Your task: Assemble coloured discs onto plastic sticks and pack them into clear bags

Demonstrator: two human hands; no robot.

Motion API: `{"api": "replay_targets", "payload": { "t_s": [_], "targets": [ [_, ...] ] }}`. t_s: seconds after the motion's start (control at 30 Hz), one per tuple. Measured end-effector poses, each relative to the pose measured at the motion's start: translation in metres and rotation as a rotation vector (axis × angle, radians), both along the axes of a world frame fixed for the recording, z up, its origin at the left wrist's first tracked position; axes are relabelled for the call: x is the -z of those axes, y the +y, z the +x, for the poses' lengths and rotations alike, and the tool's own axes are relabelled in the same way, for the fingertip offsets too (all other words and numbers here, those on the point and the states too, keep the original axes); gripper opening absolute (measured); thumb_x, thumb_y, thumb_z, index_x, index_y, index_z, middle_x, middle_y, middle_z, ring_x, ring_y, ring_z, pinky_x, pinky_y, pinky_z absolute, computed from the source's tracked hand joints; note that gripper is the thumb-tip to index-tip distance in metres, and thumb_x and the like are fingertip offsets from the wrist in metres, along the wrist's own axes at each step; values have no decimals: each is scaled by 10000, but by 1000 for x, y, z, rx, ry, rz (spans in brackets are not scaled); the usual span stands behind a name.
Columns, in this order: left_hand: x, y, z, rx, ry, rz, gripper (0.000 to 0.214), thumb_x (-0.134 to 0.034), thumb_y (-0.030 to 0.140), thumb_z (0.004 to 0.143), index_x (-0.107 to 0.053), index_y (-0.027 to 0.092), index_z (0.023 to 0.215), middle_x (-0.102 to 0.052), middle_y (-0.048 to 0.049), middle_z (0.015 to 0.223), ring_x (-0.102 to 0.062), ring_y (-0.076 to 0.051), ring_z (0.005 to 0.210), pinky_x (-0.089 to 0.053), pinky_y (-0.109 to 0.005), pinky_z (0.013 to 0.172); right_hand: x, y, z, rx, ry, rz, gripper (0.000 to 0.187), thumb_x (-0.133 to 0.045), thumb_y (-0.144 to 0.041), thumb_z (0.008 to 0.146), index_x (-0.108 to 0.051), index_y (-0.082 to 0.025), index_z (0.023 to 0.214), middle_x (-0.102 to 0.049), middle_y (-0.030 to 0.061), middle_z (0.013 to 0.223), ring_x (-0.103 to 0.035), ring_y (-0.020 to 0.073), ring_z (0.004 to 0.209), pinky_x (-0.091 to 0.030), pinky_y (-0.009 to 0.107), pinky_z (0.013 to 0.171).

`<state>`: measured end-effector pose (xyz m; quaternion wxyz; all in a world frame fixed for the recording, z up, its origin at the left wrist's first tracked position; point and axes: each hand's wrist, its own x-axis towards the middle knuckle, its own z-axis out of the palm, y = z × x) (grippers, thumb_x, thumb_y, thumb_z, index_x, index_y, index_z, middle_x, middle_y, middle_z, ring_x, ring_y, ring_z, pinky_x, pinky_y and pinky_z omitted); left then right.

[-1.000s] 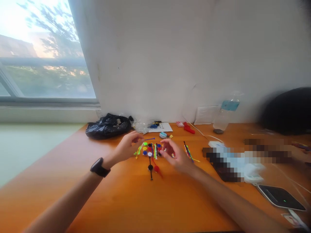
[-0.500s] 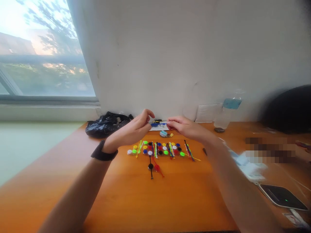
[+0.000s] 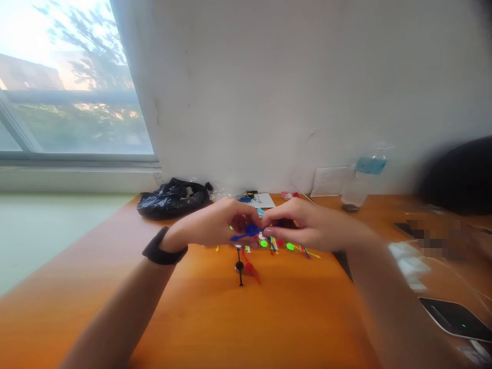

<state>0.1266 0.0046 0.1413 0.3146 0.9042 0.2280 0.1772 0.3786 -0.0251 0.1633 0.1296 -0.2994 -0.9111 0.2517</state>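
My left hand, with a black band on the wrist, has its fingers curled around a blue arrow-shaped plastic piece. From the other side my right hand pinches the same piece between thumb and finger. The two hands meet above rows of small coloured discs and thin arrow strips, such as a green disc and a yellow strip, and hide most of them. Nearer to me lie a black disc with a black arrow strip and a red disc with a red arrow strip.
A black plastic bag sits at the back left by the window. White paper lies against the wall. To the right are a clear bottle, white tissue, a dark flat device and another person's blurred arm.
Both hands have come down and toward me from the back of the table, bringing the blue arrow piece. They have closed together on it, and now cover the rows of discs.
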Motion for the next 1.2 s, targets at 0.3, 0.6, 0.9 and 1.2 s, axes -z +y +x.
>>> {"api": "replay_targets", "payload": {
  "t_s": [0.3,0.6,0.9,1.2],
  "targets": [
    [-8,2,-13,120,-35,-85,507,-910,256,746,-766,205,1229,-794,-72,1038,-743,-199,913,-592,-267,838,1,-2,-2,18,17,-21,277,-557,-354,1032,-704,-175,880,-622,-1,697,-513,120,597,-341,247,537],
    [-3,8,-9,53,-41,-182,332,-810,370,880,-801,183,1154,-814,-85,939,-741,-158,732,-559,-206,611,10,12,-7,11,29,-4,237,-584,-300,1002,-767,-164,935,-631,-5,689,-469,106,568,-289,248,506],
    [-3,6,-7,55,-12,-117,242,-751,344,928,-812,177,1092,-813,-71,888,-715,-126,659,-542,-180,573,9,9,-9,28,0,5,218,-596,-266,994,-780,-167,933,-657,-6,694,-491,107,586,-322,242,533],
    [-3,2,-6,21,-21,-35,171,-734,285,915,-831,180,1007,-800,-52,804,-695,-122,602,-495,-175,511,11,10,-10,38,8,5,281,-605,-350,998,-737,-167,830,-647,-2,667,-492,115,572,-312,255,519]
  ]
}}
